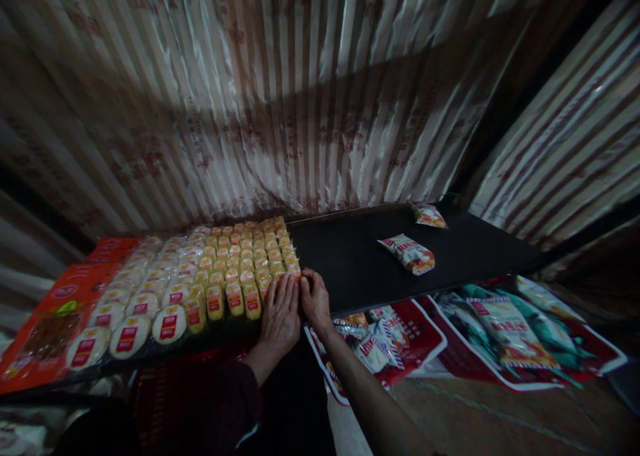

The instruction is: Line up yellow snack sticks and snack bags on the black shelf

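Rows of small yellow wrapped cakes (233,300) stand close together on the black shelf (345,256). My left hand (281,313) lies over the front right corner of these rows, its fingers stretched and side by side, covering part of the front cakes. Close beside it, my right hand (315,301) bends its fingers against the right end of the block, near a cake with an orange label. Whether a cake is pinched there is hidden. Left of the yellow cakes are rows of round white packaged cakes (131,337) with red labels.
Flat orange packets (50,323) lie at the shelf's left end. Two snack bags, one nearer (409,253) and one farther (429,215), rest on the right part. Below the shelf, red baskets (430,336) hold more bags. Striped plastic sheeting (320,109) hangs behind.
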{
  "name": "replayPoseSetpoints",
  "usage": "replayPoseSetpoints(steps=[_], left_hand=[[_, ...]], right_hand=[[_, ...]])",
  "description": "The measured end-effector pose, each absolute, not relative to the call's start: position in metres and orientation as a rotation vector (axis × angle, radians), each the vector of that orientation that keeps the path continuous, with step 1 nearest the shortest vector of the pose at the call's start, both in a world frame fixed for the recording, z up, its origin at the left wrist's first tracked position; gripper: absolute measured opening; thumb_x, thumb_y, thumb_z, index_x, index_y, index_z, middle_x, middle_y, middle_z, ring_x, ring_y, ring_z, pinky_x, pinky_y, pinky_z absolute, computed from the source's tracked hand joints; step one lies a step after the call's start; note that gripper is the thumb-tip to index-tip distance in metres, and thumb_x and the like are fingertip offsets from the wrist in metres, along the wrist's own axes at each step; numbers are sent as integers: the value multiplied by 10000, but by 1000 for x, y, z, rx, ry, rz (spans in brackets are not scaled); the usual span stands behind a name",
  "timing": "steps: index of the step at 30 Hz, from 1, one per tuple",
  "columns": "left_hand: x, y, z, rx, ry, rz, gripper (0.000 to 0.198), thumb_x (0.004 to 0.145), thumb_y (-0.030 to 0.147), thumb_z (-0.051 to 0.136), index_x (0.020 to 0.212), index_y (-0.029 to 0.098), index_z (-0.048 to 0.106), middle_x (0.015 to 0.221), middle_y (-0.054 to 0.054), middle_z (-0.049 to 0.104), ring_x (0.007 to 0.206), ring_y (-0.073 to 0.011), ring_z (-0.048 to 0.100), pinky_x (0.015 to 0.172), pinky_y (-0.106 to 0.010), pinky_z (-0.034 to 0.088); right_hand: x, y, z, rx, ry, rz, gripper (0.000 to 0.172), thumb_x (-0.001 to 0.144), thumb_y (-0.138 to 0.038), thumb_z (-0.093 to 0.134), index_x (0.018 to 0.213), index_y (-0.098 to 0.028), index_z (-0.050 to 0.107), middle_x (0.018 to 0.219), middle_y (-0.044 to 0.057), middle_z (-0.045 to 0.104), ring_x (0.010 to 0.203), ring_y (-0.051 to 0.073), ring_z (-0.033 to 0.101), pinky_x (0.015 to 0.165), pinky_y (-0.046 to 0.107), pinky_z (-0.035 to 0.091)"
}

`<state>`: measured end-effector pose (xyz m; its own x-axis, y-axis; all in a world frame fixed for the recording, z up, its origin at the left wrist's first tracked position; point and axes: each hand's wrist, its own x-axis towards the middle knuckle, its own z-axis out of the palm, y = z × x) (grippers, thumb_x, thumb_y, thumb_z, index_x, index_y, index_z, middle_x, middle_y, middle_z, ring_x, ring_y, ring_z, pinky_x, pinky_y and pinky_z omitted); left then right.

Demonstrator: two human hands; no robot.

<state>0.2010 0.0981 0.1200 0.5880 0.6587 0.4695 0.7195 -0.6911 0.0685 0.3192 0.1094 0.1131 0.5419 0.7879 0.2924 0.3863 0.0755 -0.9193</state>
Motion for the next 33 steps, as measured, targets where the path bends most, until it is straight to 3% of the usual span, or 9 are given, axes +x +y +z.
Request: replayPoseSetpoints(steps=[5,10,23,33], left_hand=[[198,98,116,-2609,-1098,-680,576,888,236,360,1442,117,260,1499,-84,314,1411,-225,208,1169,-447,150],[198,101,111,-2537,-1035,-634,589,905,330,374,1444,121,262,1501,-88,311,1409,-222,219,1179,-431,100],[199,101,109,-2519,-1095,-665,528,906,367,385,1384,143,393,1517,-72,285,1414,-216,202,1175,-427,109],[202,101,107,-2487,-1109,-721,516,897,375,411,1361,149,424,1473,-84,378,1393,-216,260,1165,-424,119]], right_hand=[[323,113,119,-1535,-1013,597,600,865,-573,355,1242,-155,560,1346,118,533,1288,244,443,1111,429,294],[319,112,128,-1563,-1124,724,795,830,-704,273,1319,-122,503,1412,109,463,1347,243,365,1160,402,218],[331,141,130,-1419,-945,890,899,785,-772,277,1409,-133,379,1491,77,337,1399,209,259,1174,345,158],[326,147,126,-1324,-989,982,805,808,-744,309,1412,-216,375,1454,21,409,1380,201,304,1168,356,187]])
